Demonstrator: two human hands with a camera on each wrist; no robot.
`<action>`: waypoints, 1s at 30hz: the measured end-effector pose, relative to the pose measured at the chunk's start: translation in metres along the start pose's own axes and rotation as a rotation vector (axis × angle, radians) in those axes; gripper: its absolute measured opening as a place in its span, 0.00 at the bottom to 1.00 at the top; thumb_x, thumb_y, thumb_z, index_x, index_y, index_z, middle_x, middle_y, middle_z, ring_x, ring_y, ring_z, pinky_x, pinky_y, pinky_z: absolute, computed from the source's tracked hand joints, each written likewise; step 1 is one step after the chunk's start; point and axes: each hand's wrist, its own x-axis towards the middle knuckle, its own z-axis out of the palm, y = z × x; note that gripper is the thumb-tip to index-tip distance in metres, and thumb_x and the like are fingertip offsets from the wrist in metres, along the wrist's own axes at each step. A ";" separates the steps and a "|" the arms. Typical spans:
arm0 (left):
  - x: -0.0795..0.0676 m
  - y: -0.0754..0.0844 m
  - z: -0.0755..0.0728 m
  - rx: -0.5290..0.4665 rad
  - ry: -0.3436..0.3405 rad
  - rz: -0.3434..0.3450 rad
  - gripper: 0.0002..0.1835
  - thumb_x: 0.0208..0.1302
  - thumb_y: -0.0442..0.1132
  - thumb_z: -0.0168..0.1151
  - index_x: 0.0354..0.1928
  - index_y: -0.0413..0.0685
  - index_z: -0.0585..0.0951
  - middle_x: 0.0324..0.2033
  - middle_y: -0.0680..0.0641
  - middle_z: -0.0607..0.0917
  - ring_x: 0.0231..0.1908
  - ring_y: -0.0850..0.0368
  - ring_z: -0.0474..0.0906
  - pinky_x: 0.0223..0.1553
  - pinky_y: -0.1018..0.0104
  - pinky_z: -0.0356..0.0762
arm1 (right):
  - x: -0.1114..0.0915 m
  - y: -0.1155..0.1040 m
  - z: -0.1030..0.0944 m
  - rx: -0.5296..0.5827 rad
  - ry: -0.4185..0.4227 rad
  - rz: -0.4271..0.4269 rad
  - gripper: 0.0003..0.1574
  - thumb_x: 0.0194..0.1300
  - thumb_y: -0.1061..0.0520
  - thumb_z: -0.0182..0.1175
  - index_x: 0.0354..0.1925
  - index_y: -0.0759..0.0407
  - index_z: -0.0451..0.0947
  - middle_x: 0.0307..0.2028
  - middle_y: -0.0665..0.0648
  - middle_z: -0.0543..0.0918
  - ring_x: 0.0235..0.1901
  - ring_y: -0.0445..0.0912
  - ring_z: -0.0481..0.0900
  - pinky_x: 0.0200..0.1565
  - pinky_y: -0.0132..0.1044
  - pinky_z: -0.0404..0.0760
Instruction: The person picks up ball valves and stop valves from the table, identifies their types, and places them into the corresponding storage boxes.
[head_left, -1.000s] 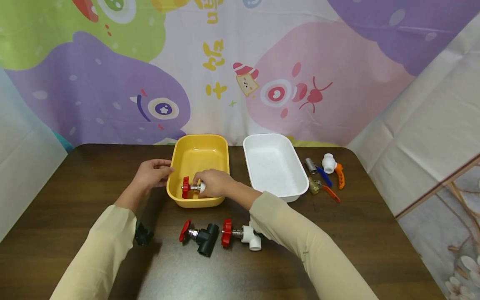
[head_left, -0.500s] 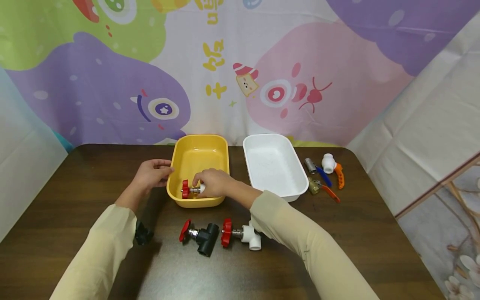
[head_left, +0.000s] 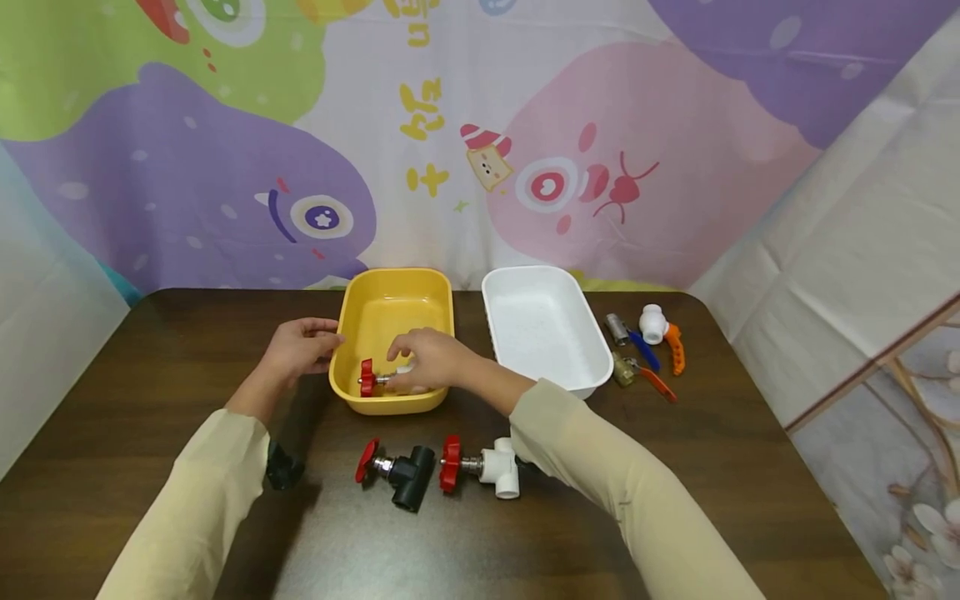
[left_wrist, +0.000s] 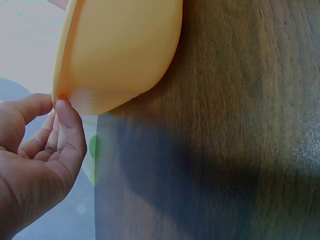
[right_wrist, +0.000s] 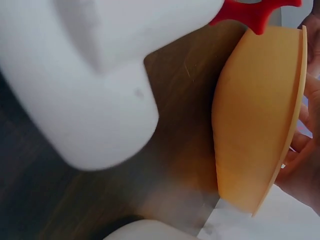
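My left hand (head_left: 300, 348) pinches the left rim of a yellow plastic tub (head_left: 393, 406) between thumb and index finger, as the left wrist view also shows. Inside the tub, near its front end, lies a valve with a red handwheel (head_left: 367, 378), a metal stem and a white body. My right hand (head_left: 435, 360) is over that white body, partly hiding it, with its fingers parted and loosely bent. On the table in front of the tub lie a black valve (head_left: 409, 477) and a white valve (head_left: 501, 469), each with a red handwheel.
To the right of the yellow tub stands a white tub (head_left: 551, 333). Beyond it lie a white ball valve with an orange handle (head_left: 654, 325), a metal one with a blue handle (head_left: 645, 351) and a brass one with a red-orange handle (head_left: 624, 372). A printed curtain hangs behind the table.
My right hand's fingers have spread and loosened from the valve, which now rests low in the yellow tub. My left hand keeps its place on the rim. The head view has shifted slightly.
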 end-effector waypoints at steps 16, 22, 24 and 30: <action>-0.002 0.004 0.001 0.011 0.003 -0.021 0.26 0.67 0.42 0.53 0.63 0.36 0.65 0.56 0.34 0.73 0.47 0.46 0.77 0.44 0.59 0.82 | -0.021 0.006 -0.019 0.081 0.084 -0.011 0.26 0.58 0.44 0.63 0.50 0.56 0.77 0.50 0.55 0.80 0.53 0.48 0.76 0.54 0.37 0.75; -0.001 0.002 0.001 0.020 -0.001 -0.002 0.27 0.67 0.41 0.53 0.64 0.35 0.65 0.56 0.34 0.72 0.48 0.45 0.76 0.47 0.54 0.79 | -0.032 0.005 -0.026 0.082 0.109 -0.018 0.26 0.58 0.45 0.64 0.50 0.57 0.77 0.50 0.57 0.80 0.52 0.49 0.76 0.54 0.39 0.75; 0.000 0.001 0.001 0.018 -0.002 -0.001 0.27 0.67 0.41 0.53 0.64 0.35 0.65 0.56 0.33 0.72 0.48 0.45 0.77 0.48 0.53 0.79 | -0.036 0.004 -0.030 0.089 0.120 -0.020 0.26 0.57 0.46 0.64 0.50 0.57 0.77 0.50 0.57 0.80 0.52 0.50 0.76 0.55 0.40 0.74; 0.000 0.002 0.001 0.014 0.002 -0.018 0.27 0.67 0.42 0.54 0.63 0.35 0.65 0.56 0.33 0.72 0.46 0.47 0.77 0.48 0.54 0.79 | -0.048 0.007 -0.037 0.085 0.128 -0.024 0.27 0.57 0.45 0.65 0.50 0.57 0.77 0.49 0.58 0.80 0.51 0.51 0.76 0.55 0.41 0.74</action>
